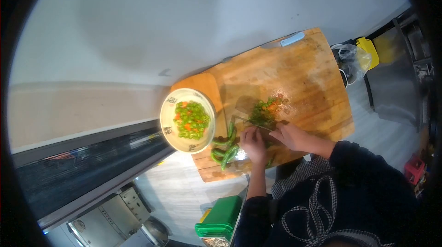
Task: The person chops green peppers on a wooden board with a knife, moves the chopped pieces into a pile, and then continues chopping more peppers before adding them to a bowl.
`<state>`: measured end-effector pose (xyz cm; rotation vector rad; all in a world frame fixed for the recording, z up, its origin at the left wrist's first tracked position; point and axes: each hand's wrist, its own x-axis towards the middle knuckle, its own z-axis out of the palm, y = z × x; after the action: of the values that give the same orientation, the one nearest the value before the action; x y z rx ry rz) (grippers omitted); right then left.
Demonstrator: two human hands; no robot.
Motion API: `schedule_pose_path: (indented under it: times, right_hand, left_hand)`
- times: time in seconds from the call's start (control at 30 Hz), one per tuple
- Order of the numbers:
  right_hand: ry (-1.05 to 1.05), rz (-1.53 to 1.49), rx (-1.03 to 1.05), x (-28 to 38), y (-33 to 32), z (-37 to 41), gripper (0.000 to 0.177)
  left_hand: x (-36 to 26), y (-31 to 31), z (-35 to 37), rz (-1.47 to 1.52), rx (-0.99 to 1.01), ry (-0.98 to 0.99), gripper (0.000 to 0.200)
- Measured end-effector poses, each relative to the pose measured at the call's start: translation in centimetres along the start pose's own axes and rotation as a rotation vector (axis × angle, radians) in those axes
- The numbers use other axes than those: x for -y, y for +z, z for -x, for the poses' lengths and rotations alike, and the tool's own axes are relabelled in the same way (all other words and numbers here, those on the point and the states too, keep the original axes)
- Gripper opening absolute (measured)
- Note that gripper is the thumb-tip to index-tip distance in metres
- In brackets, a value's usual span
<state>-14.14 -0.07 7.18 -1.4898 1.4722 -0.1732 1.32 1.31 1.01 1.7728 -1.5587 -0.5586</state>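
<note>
My right hand (289,136) is closed round the handle of a knife, whose blade (253,123) points left across the wooden board (304,77). Beside the blade, my left hand (252,145) has its fingers curled and pressed together; what lies under them is hidden. Chopped green and orange peppers (266,110) lie just beyond the knife. Several whole green peppers (229,154) rest left of my left hand, near the board's edge. A patterned bowl (165,129) of cut green and orange peppers stands at the board's left end.
A knife with a light blue handle (293,39) lies at the board's far edge. A wall rises behind the board. A green bin (221,217) stands on the floor below, and a clear plastic bag (355,60) hangs over a container at the right.
</note>
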Motion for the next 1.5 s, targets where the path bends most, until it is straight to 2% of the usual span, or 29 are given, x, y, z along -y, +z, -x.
schedule_pose_path:
  times: [0.17, 0.27, 0.37, 0.47, 0.67, 0.77, 0.87, 0.97, 1.07, 1.17, 1.27, 1.47, 1.5]
  right_hand:
    - [-0.001, -0.011, 0.017, 0.2, 0.0, 0.0, 0.049]
    - [0.03, 0.066, 0.051, 0.0, 0.2, -0.8, 0.049]
    - [0.034, 0.079, 0.009, -0.1, 1.0, -1.5, 0.049]
    - [0.001, -0.051, 0.024, -0.6, 1.0, -1.3, 0.049]
    - [0.076, -0.01, 0.004, 0.0, 1.3, -0.6, 0.049]
    - [0.041, 0.028, -0.038, 0.2, 2.1, -1.0, 0.043]
    - [0.082, -0.055, 0.094, -0.6, 1.2, -1.7, 0.05]
    - [0.102, -0.131, 0.056, 0.2, 0.0, -0.5, 0.05]
    - [-0.029, -0.102, 0.014, 0.6, -0.4, 0.1, 0.049]
    - [0.046, -0.031, 0.085, 0.4, -0.1, -0.3, 0.043]
    - [0.023, 0.037, 0.064, 0.3, 1.0, -1.2, 0.042]
    - [0.11, -0.115, 0.027, 0.5, 0.8, -0.2, 0.048]
    - [0.074, -0.104, 0.01, 0.3, 0.7, -0.1, 0.048]
  left_hand:
    - [0.8, 0.2, -0.2, 0.054, -0.025, 0.026, 0.009]
    - [0.5, -0.2, -0.6, 0.019, 0.03, 0.009, 0.008]
    - [0.4, -0.6, -0.5, -0.004, 0.039, 0.005, 0.009]
    - [0.4, -0.6, -0.4, -0.016, -0.023, 0.025, 0.011]
    - [0.6, -0.3, -0.6, 0.055, 0.002, -0.017, 0.009]
    - [0.8, -0.1, 0.1, -0.052, 0.098, 0.031, 0.007]
    - [0.2, 0.0, 0.0, 0.034, 0.009, 0.022, 0.007]
    - [-0.5, -0.5, -0.4, 0.035, 0.029, -0.176, 0.007]
    - [0.3, -0.3, -0.7, 0.044, -0.021, -0.04, 0.006]
    - [0.5, -0.2, -0.8, 0.042, -0.028, -0.009, 0.005]
    - [0.6, -0.1, -0.8, 0.01, -0.028, 0.069, 0.005]
    - [1.1, 0.0, -0.3, -0.02, -0.049, 0.105, 0.009]
    - [0.9, 0.3, -0.3, 0.014, -0.046, 0.028, 0.009]
